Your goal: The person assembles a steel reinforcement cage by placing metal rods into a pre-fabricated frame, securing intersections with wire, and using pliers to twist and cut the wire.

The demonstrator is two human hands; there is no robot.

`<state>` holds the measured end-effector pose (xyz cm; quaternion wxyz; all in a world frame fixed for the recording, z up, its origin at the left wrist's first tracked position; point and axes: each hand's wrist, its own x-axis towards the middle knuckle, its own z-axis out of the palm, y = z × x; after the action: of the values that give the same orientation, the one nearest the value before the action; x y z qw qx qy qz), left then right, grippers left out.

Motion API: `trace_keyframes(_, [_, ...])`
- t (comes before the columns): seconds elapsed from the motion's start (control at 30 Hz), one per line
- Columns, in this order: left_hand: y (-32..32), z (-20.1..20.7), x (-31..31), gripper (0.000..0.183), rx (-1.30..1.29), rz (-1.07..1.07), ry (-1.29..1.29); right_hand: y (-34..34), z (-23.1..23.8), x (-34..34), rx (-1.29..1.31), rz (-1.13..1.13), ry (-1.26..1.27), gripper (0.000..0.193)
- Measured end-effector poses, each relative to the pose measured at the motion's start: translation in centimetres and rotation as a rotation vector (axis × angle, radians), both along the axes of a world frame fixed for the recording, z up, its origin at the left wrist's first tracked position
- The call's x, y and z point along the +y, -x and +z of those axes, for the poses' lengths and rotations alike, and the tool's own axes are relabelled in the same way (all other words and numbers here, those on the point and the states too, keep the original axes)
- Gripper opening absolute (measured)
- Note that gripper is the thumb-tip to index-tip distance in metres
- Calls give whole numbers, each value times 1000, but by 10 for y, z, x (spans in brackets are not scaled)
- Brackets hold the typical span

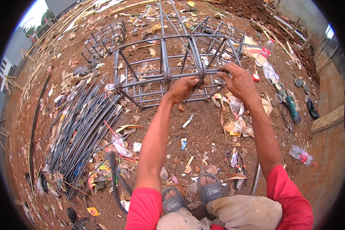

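Observation:
A cage of ribbed steel bars and square stirrups [164, 57] stands on the dirt in front of me, with long bars running away at the top. My left hand [184, 89] is closed at its near edge, just under a bar joint. Thin dark strands that look like tie wire show at its fingers, partly hidden. Beside it, my right hand [237, 80] has its thumb and fingers curled onto the end of a horizontal bar at the same corner. Whether wire is also pinched there cannot be made out.
Loose steel rods [84, 134] lie in a pile at left, near a dark wire bundle [114, 178]. Smaller cages [105, 40] stand behind. At right are an angle grinder [292, 107], plastic bottles [263, 53] and a wooden plank [328, 119]. Litter covers the soil; long-handled pliers [241, 166] lie near my feet.

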<state>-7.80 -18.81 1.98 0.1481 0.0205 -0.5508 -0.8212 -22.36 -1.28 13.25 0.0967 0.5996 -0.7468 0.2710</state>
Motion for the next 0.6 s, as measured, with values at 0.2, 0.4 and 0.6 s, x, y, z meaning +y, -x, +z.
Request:
trace_keyframes(0.2, [4, -8, 5, 30, -74, 65, -96, -3, -13, 2, -62, -33, 40, 23])
trace_keyframes(0.4, [20, -5, 21, 24, -79, 288, -129, -4, -15, 2, -47, -30, 63, 22])
trace_keyframes(0.6, [26, -1, 29, 37, -152, 401, 84, -10, -21, 15, -18, 0, 100, 21])
